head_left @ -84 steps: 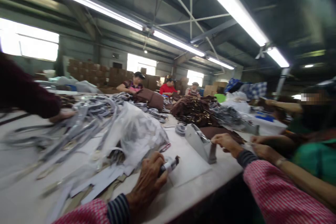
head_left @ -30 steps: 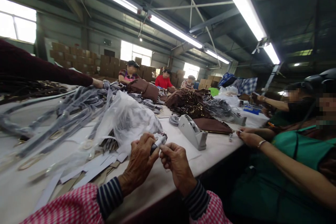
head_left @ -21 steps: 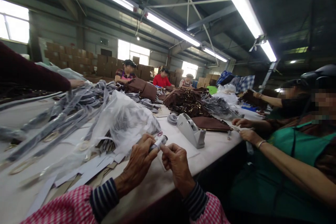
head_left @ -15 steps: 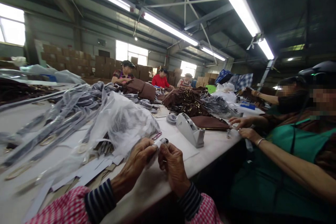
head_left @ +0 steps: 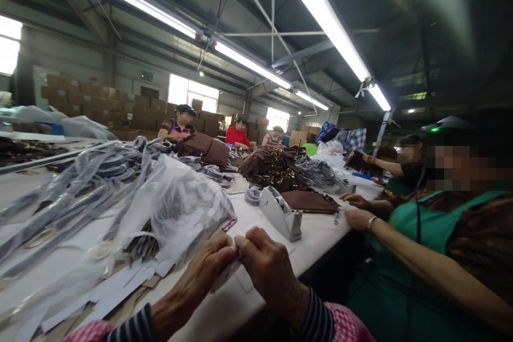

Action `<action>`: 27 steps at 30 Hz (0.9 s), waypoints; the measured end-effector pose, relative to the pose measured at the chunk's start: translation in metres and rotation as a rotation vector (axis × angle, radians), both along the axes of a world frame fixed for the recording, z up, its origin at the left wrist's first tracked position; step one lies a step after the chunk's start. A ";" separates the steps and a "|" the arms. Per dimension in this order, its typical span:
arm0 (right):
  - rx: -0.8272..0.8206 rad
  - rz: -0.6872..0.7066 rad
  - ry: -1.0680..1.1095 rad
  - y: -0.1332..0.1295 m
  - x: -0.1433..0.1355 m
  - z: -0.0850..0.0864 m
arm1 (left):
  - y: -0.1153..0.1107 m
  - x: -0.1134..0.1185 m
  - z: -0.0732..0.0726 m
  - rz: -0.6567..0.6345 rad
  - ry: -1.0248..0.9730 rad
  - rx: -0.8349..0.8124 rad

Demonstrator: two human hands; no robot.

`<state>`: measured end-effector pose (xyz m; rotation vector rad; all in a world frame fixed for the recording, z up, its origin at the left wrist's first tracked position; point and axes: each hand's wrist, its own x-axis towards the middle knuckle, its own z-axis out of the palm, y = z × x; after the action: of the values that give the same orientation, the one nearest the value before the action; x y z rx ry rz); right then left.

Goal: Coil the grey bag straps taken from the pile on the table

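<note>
My left hand (head_left: 206, 264) and my right hand (head_left: 268, 267) meet above the table's front edge, both closed with fingertips pinched together. Between them is a small plastic-wrapped piece (head_left: 224, 277), pale and see-through; my fingers cover most of it, so its kind cannot be made out. Just above my left hand shows a small pinkish loop (head_left: 230, 224), beside a heap of clear plastic bags (head_left: 188, 197). A grey tape dispenser (head_left: 280, 216) stands beyond my right hand, not touched by it.
Plastic-wrapped grey straps (head_left: 92, 176) and white paper strips (head_left: 116, 291) cover the left of the table (head_left: 315, 235). Brown bags (head_left: 270, 165) are heaped farther back. A co-worker in a green apron (head_left: 417, 224) works close on the right; others sit behind the heap.
My hands have moved slightly down and drawn together, with the right fingers now closing over the held piece, which shows less. The whole view has shifted a little with my head.
</note>
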<state>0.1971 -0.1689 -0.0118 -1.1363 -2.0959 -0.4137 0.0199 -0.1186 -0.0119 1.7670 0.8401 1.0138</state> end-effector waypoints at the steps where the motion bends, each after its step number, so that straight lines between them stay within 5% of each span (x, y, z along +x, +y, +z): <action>1: 0.010 -0.014 -0.082 -0.001 -0.001 0.002 | -0.001 0.001 -0.001 -0.026 0.003 0.056; 5: -0.027 -0.058 -0.179 -0.004 0.001 0.003 | -0.009 -0.001 0.003 -0.107 0.032 0.188; 15: -0.492 -0.080 -0.008 -0.019 0.024 0.007 | -0.016 -0.016 0.020 -0.392 0.169 0.205; 19: -0.626 0.021 -0.040 -0.011 0.030 0.014 | 0.007 -0.016 0.010 -0.511 0.144 -0.029; 21: -0.661 0.105 -0.049 0.007 0.030 0.036 | 0.024 -0.017 -0.002 -0.418 0.087 -0.089; 24: -0.733 0.198 -0.044 0.054 0.011 0.101 | 0.044 -0.019 -0.026 -0.090 0.067 0.091; 25: -0.685 0.201 0.021 0.075 -0.001 0.129 | 0.047 -0.020 -0.033 -0.023 0.075 0.134; 27: -0.273 0.154 0.270 0.117 -0.029 0.181 | 0.047 -0.020 -0.044 0.027 0.097 0.173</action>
<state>0.1685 -0.0516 0.1687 -1.1027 -2.0197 0.0988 0.0001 -0.0717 -0.0564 1.9687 0.8598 1.0521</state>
